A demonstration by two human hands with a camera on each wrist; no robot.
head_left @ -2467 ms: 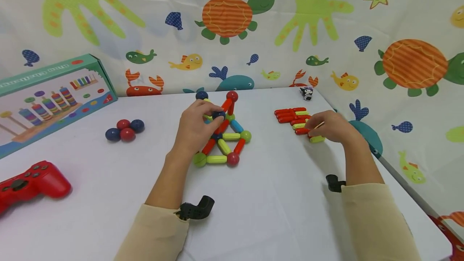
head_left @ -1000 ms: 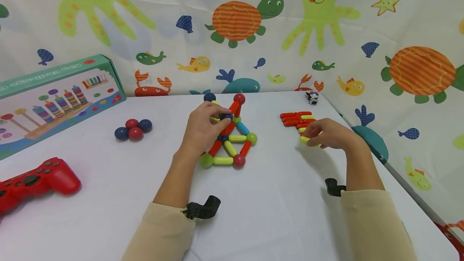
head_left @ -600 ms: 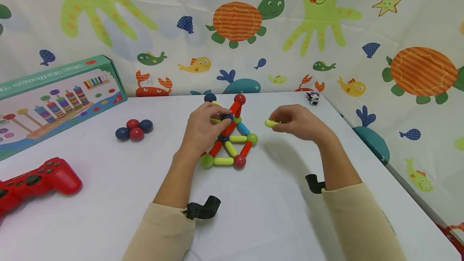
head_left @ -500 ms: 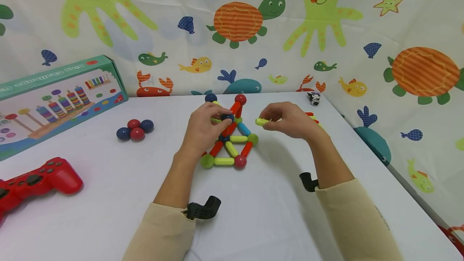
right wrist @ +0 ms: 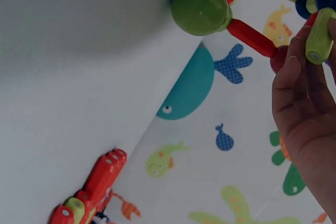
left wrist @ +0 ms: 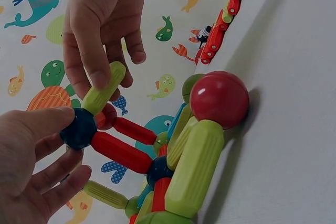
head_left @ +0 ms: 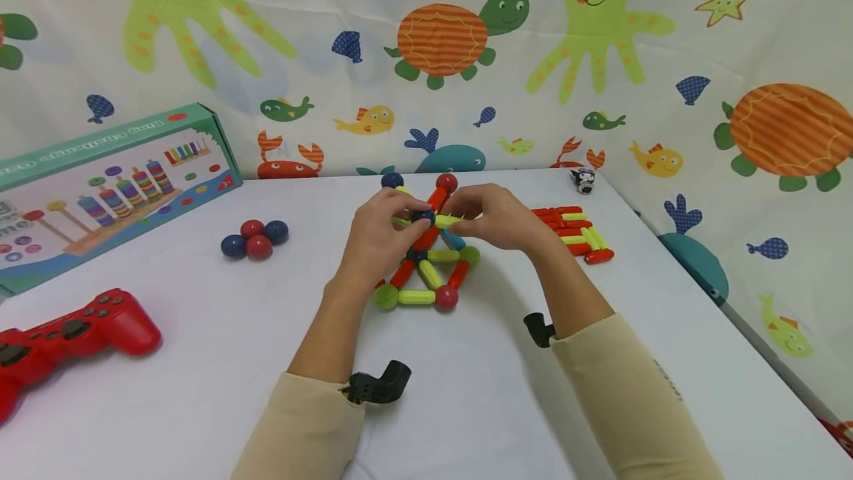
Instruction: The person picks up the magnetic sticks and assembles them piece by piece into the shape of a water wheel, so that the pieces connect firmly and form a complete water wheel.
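Observation:
A framework of coloured rods and balls stands on the table, with a red ball (head_left: 446, 298) and a green ball (head_left: 386, 296) at its near side. My left hand (head_left: 381, 235) pinches a dark blue ball (left wrist: 79, 128) high on the framework between thumb and fingers; a red rod (left wrist: 121, 152) runs down from that ball. My right hand (head_left: 496, 217) pinches a yellow-green rod (left wrist: 105, 88), whose end meets the blue ball in the left wrist view. In the right wrist view the rod's other end sticks out past the fingers.
Several red and yellow-green rods (head_left: 576, 232) lie in a pile at the right. Red and blue balls (head_left: 258, 247) cluster left of the framework. A red game controller (head_left: 87, 328), a toy box (head_left: 120, 198) and a small figurine (head_left: 583, 180) also sit on the table.
My right hand has picked a yellow-green rod from the pile and carried it left to the blue ball. My left hand has kept its pinch on the ball.

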